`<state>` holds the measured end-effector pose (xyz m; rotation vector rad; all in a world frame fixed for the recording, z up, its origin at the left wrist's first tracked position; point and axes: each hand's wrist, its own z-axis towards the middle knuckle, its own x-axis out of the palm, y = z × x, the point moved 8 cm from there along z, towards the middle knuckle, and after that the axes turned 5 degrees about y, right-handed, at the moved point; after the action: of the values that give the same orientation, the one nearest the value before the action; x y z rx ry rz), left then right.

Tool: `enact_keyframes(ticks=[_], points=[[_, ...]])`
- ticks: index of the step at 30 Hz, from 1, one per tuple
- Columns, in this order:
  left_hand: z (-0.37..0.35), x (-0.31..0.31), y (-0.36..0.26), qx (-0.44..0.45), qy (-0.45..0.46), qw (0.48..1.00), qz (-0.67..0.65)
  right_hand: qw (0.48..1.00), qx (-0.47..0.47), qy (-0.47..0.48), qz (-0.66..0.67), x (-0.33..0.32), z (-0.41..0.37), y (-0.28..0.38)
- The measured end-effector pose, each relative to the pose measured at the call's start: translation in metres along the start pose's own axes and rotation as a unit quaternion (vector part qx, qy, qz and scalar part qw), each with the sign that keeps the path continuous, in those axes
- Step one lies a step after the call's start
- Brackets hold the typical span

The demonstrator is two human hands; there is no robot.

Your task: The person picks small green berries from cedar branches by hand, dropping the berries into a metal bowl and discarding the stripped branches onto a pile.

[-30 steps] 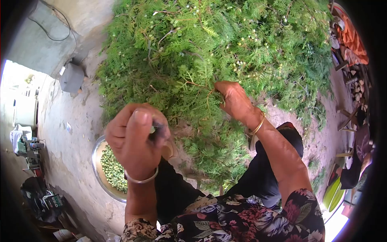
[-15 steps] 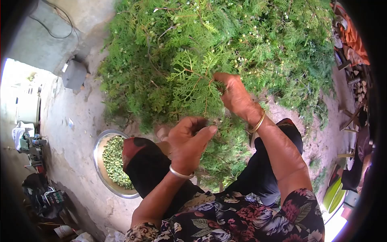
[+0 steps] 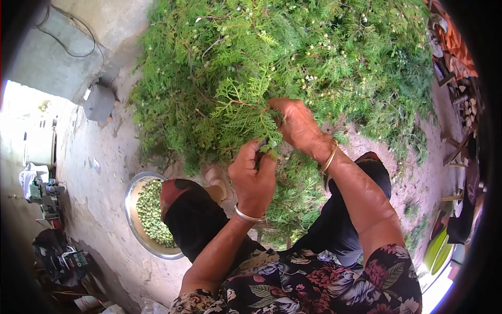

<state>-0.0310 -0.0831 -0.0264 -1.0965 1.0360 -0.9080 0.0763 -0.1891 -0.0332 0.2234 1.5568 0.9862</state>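
Observation:
A green leafy sprig [image 3: 243, 112] hangs in front of the large heap of cut branches [image 3: 324, 57]. My right hand [image 3: 299, 125] is closed around the sprig's stem at its right side. Just below, my left hand [image 3: 253, 170] pinches the lower tip of the sprig, its thumb and forefinger pressed together at the leaves. The two hands are close together but apart. By my left knee, a metal basin [image 3: 129, 201] holds many small green cones [image 3: 152, 212].
More green sprigs [image 3: 295, 199] lie on the ground between my legs. A grey object [image 3: 99, 103] stands at the upper left. Tools and a black bag [image 3: 55, 254] are at the left edge. Firewood [image 3: 469, 112], an orange cloth [image 3: 455, 44] and a green object [image 3: 438, 251] are at the right.
My left hand has moved up to the sprig and closed on its lower end. The sprig and my right hand have shifted slightly left.

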Motion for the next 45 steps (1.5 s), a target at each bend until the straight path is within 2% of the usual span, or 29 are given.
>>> enact_keyframes(ticks=[6, 7, 9, 13, 14, 15, 16, 18, 19, 20, 22, 23, 24, 25, 26, 27, 28, 30, 31, 33, 34, 36, 40, 41, 42, 43, 45], points=[[-0.004, 0.009, -0.023, 0.035, 0.014, 0.998, 0.060, 1.000, -0.019, -0.003, 0.007, 0.000, -0.002, 0.004], [-0.003, 0.011, -0.023, 0.035, 0.014, 0.998, 0.059, 1.000, -0.020, -0.001, 0.009, 0.000, -0.002, 0.005], [-0.002, 0.007, -0.017, 0.004, -0.031, 0.999, -0.039, 1.000, -0.013, 0.005, 0.009, 0.000, -0.001, 0.004], [-0.007, 0.000, -0.015, 0.011, 0.009, 1.000, 0.005, 1.000, -0.017, -0.006, 0.006, -0.004, -0.004, 0.003], [-0.014, 0.008, -0.002, -0.128, 0.053, 0.978, -0.154, 1.000, -0.017, -0.005, 0.006, -0.006, -0.001, 0.003], [-0.027, 0.021, 0.007, -0.260, 0.095, 0.911, -0.305, 0.999, 0.017, 0.029, 0.022, -0.004, 0.005, -0.003], [-0.029, 0.019, 0.004, -0.261, 0.095, 0.911, -0.306, 0.996, 0.051, 0.063, 0.038, 0.001, 0.008, -0.009], [-0.047, 0.030, 0.007, -0.370, 0.132, 0.830, -0.397, 0.995, 0.068, 0.038, 0.055, 0.002, 0.007, -0.016], [-0.054, 0.035, -0.002, -0.373, 0.169, 0.824, -0.392, 0.994, 0.085, 0.011, 0.074, -0.001, 0.006, -0.021], [-0.060, 0.034, -0.001, -0.374, 0.168, 0.823, -0.393, 0.994, 0.085, 0.013, 0.073, -0.002, 0.008, -0.021], [-0.072, 0.046, -0.005, -0.397, 0.222, 0.756, -0.470, 0.989, 0.063, 0.071, -0.115, -0.007, 0.021, -0.016], [-0.070, 0.040, 0.005, -0.385, 0.241, 0.758, -0.469, 0.972, 0.052, 0.098, -0.207, -0.006, 0.023, -0.015], [-0.068, 0.038, 0.013, -0.385, 0.239, 0.758, -0.470, 0.972, 0.051, 0.100, -0.206, 0.001, 0.020, -0.026], [-0.061, 0.033, 0.020, -0.378, 0.195, 0.753, -0.502, 0.940, -0.001, 0.052, -0.337, 0.008, 0.017, -0.035], [-0.055, 0.027, 0.029, -0.369, 0.151, 0.746, -0.533, 0.887, -0.054, 0.003, -0.459, 0.010, 0.013, -0.023], [-0.049, 0.022, 0.032, -0.329, 0.179, 0.742, -0.556, 0.855, -0.067, -0.007, -0.515, 0.009, 0.008, -0.019], [-0.048, 0.021, 0.034, -0.329, 0.176, 0.742, -0.557, 0.855, -0.069, -0.005, -0.514, 0.002, 0.010, -0.008], [-0.036, 0.010, 0.040, -0.287, 0.121, 0.794, -0.522, 0.833, 0.021, 0.216, -0.510, 0.014, 0.013, -0.021], [-0.034, 0.011, 0.042, -0.286, 0.120, 0.794, -0.522, 0.832, 0.019, 0.216, -0.510, 0.014, 0.012, -0.019], [-0.024, 0.003, 0.047, -0.240, 0.063, 0.846, -0.472, 0.857, -0.020, 0.130, -0.499, 0.007, 0.008, -0.004], [-0.022, 0.005, 0.048, -0.241, 0.063, 0.845, -0.473, 0.857, -0.020, 0.131, -0.499, 0.010, 0.006, -0.007], [-0.013, -0.003, 0.048, -0.203, 0.008, 0.882, -0.426, 0.850, -0.042, 0.061, -0.521, 0.011, 0.005, -0.008], [0.002, -0.008, 0.048, -0.180, -0.008, 0.910, -0.375, 0.821, -0.048, 0.117, -0.557, 0.017, 0.011, -0.011], [0.006, -0.008, 0.042, -0.164, 0.001, 0.917, -0.363, 0.925, -0.019, 0.072, -0.372, 0.011, 0.016, -0.020], [0.009, -0.007, 0.036, -0.148, 0.010, 0.925, -0.351, 0.985, 0.011, 0.023, -0.168, 0.006, 0.018, -0.031], [0.011, -0.006, 0.033, -0.148, 0.011, 0.925, -0.351, 0.985, 0.012, 0.023, -0.168, 0.009, 0.017, -0.033], [0.015, -0.003, 0.022, -0.123, 0.039, 0.951, -0.281, 0.989, -0.065, -0.126, -0.035, -0.008, 0.008, -0.025]])
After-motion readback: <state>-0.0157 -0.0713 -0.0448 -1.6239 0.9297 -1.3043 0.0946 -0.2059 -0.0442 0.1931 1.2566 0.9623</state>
